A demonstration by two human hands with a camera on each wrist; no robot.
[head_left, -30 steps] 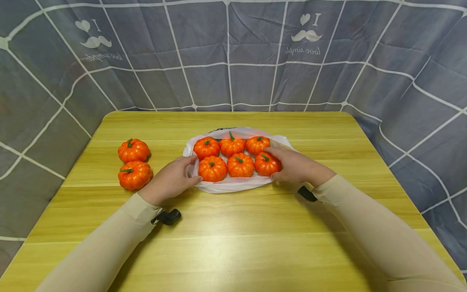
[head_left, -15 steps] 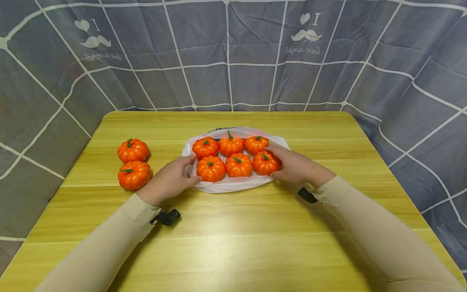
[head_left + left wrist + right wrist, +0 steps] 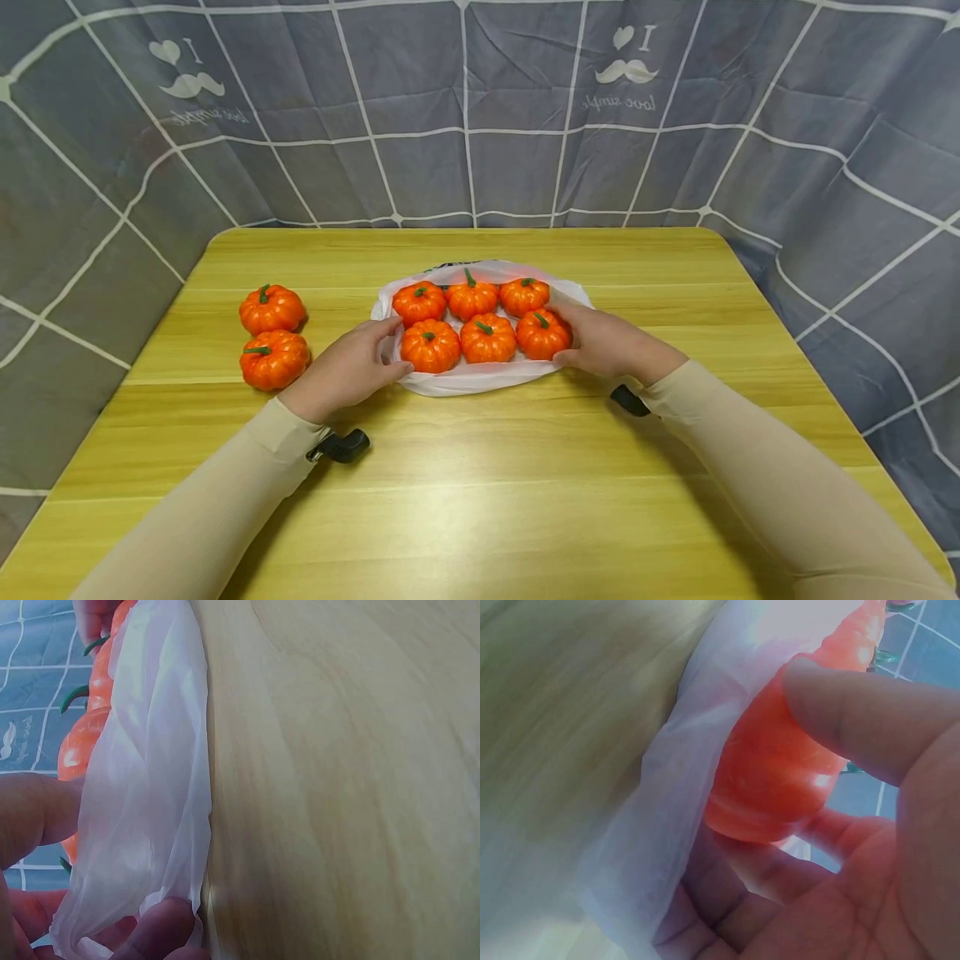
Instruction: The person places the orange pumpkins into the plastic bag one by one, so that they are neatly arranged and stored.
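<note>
Six orange toy pumpkins with green stems, several in each of two rows, sit in a white plastic bag (image 3: pixel 468 383) whose rim is folded down around them. At the bag's left end my left hand (image 3: pixel 345 367) grips the thin film; the left wrist view shows the thumb over the bag (image 3: pixel 150 765) and fingers curled at its crumpled edge. My right hand (image 3: pixel 603 337) holds the front right pumpkin (image 3: pixel 543 335), thumb on its side. In the right wrist view, its fingers curl round this pumpkin (image 3: pixel 769 780), partly behind the bag's rim.
Two more toy pumpkins, a rear one (image 3: pixel 272 309) and a front one (image 3: pixel 274 360), stand on the wooden table (image 3: pixel 465 500) beside the left forearm. A grey checked cloth (image 3: pixel 517 175) hangs around the back and sides.
The bag and its pumpkins have shifted very slightly left along with the hands. The bag's right corner behind the right hand has drawn in. The two loose pumpkins keep their place.
</note>
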